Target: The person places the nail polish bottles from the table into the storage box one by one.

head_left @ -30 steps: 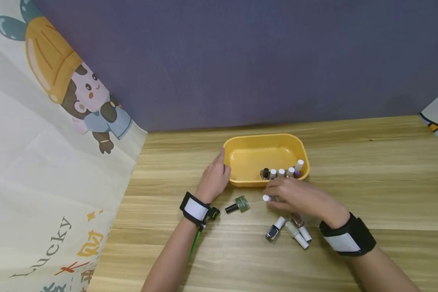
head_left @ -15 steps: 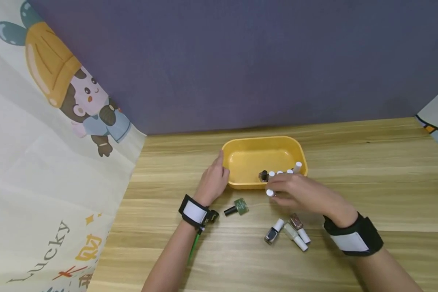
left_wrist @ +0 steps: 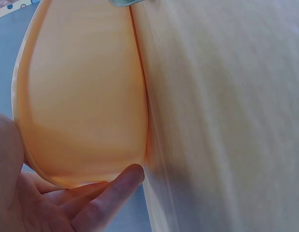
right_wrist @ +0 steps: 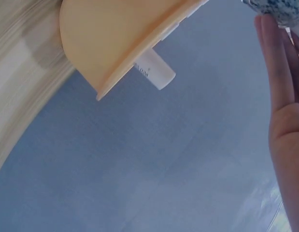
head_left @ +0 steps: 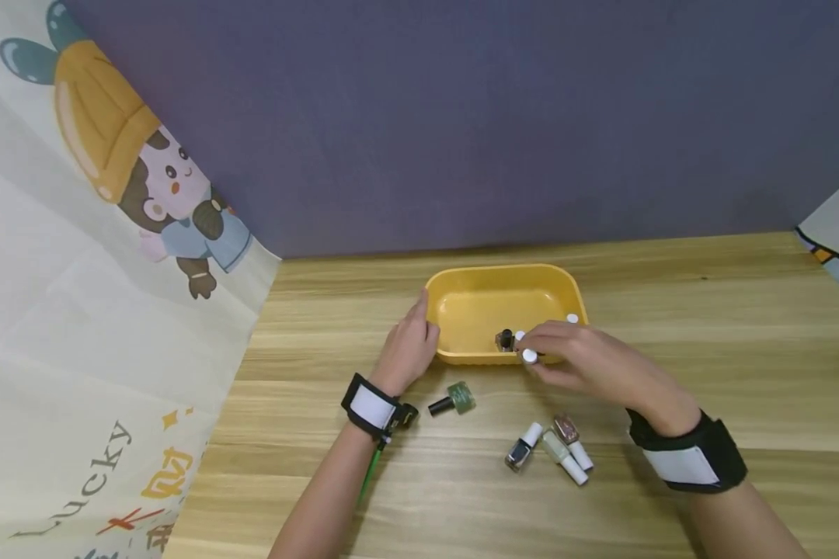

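Observation:
My left hand [head_left: 410,345] holds the left end of a yellow plastic basket [head_left: 485,358]; in the left wrist view its fingers [left_wrist: 108,200] lie against the outer end wall. With my right hand [head_left: 583,357] I pinch a white-capped nail polish bottle [head_left: 529,356] over the basket's near rim. The right wrist view shows this bottle's clear glass with blue speckles [right_wrist: 275,8]. Inside, along the near wall, stand several bottles, among them a black-capped one [head_left: 506,339] and, at the right end, one with a white cap [head_left: 572,319]. My right hand hides part of that row.
On the wooden table [head_left: 713,349] lies a green nail polish bottle [head_left: 461,397] with a black cap. Closer in lie a dark bottle [head_left: 518,455], a pale green one [head_left: 555,445] and a brownish one [head_left: 566,427], all white-capped. A purple-grey curtain [head_left: 489,132] stands behind the basket.
My right hand has lifted the white-capped bottle from just in front of the basket up to its near rim, moving slightly right. My left hand has kept its place at the basket's end.

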Motion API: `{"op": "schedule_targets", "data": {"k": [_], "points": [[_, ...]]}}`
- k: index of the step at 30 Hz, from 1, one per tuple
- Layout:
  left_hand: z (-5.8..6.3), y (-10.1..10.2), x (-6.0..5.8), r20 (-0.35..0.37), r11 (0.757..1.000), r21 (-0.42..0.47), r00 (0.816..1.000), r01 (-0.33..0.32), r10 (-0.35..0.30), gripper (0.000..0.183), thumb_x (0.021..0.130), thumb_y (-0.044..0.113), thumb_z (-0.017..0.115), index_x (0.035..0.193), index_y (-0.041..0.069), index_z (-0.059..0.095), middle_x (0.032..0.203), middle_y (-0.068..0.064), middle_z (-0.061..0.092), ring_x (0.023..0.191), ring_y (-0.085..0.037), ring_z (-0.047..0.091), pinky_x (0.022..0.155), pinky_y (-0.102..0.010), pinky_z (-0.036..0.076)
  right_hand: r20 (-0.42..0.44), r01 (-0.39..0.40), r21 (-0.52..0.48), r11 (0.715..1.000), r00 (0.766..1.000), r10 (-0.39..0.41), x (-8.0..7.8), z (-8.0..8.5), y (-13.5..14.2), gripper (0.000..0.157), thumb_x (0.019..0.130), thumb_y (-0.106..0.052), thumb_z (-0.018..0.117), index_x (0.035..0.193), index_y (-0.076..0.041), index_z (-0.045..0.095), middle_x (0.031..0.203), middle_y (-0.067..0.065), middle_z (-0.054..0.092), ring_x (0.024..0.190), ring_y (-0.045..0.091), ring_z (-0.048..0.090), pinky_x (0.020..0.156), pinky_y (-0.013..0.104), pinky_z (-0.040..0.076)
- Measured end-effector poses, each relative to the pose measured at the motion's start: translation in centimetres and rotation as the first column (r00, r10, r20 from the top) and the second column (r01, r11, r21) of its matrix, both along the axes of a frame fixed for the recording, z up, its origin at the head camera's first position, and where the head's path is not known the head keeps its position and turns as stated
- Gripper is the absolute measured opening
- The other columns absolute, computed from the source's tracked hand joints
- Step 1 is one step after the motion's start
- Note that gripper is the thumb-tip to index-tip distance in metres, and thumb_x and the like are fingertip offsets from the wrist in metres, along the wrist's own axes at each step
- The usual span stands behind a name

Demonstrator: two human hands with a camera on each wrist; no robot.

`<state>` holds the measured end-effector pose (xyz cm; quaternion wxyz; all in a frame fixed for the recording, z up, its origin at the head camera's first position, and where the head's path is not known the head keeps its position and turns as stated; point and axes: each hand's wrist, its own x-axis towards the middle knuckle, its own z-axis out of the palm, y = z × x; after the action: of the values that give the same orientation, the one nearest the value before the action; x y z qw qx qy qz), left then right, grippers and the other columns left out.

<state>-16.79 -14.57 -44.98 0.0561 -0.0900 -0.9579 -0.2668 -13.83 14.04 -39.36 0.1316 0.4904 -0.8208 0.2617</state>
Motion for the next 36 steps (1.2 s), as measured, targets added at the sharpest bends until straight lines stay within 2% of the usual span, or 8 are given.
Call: {"op": "schedule_targets", "data": {"k": [9, 14, 22, 29, 36], "points": [[-0.2, 0.0, 0.2, 0.000, 1.000, 0.016, 1.000, 0.003, -0.003, 0.062, 0.094, 0.022, 0.036, 0.148, 0.013, 0.009, 0.146, -0.009, 0.033, 0.046, -0.013, 0.042, 0.050, -0.026, 0.040, 0.007, 0.018, -0.015, 1.000, 1.000, -0.017, 0.0, 0.6, 0.7, 0.025, 0.080, -0.013, 0.065, 0.104, -0.020, 0.064, 0.104, -0.007, 0.062, 0.094, 0.006, 0.057, 0.077, 0.019, 0.046], [-0.3, 0.1, 0.2, -0.007, 1.000, 0.008, 1.000, 0.008, -0.008, 0.062, 0.093, 0.023, 0.036, 0.148, 0.012, 0.010, 0.145, -0.010, 0.035, 0.050, -0.012, 0.044, 0.052, -0.026, 0.040, -0.024, 0.071, -0.014, 0.997, 0.997, -0.071, -0.1, 0.6, 1.4, 0.024, 0.078, -0.013, 0.067, 0.102, -0.017, 0.065, 0.102, -0.006, 0.062, 0.090, 0.006, 0.057, 0.073, 0.020, 0.047], [-0.2, 0.1, 0.2, -0.013, 1.000, 0.002, 1.000, 0.006, -0.006, 0.062, 0.093, 0.023, 0.036, 0.148, 0.012, 0.009, 0.145, -0.011, 0.035, 0.049, -0.012, 0.044, 0.052, -0.025, 0.040, -0.039, 0.094, -0.021, 0.995, 0.995, -0.095, -0.4, 0.6, 2.1, 0.027, 0.077, -0.013, 0.067, 0.104, -0.011, 0.065, 0.103, -0.004, 0.062, 0.087, 0.006, 0.056, 0.068, 0.020, 0.047], [-0.3, 0.2, 0.2, 0.003, 1.000, 0.013, 1.000, 0.001, -0.001, 0.062, 0.094, 0.023, 0.035, 0.148, 0.014, 0.006, 0.145, -0.010, 0.036, 0.048, -0.012, 0.044, 0.050, -0.025, 0.040, -0.026, 0.157, -0.017, 0.987, 0.987, -0.158, -0.8, 0.5, 2.9, 0.030, 0.078, -0.014, 0.068, 0.107, -0.011, 0.064, 0.108, -0.001, 0.062, 0.095, 0.013, 0.058, 0.075, 0.028, 0.049], [-0.3, 0.2, 0.3, 0.000, 1.000, 0.004, 1.000, 0.003, -0.003, 0.062, 0.094, 0.024, 0.034, 0.148, 0.014, 0.007, 0.141, -0.010, 0.040, 0.050, -0.012, 0.044, 0.049, -0.025, 0.040, -0.025, 0.180, -0.017, 0.984, 0.983, -0.180, -1.0, 0.4, 3.3, 0.034, 0.077, -0.013, 0.068, 0.111, -0.013, 0.063, 0.110, 0.000, 0.062, 0.100, 0.018, 0.058, 0.079, 0.033, 0.048]]}}
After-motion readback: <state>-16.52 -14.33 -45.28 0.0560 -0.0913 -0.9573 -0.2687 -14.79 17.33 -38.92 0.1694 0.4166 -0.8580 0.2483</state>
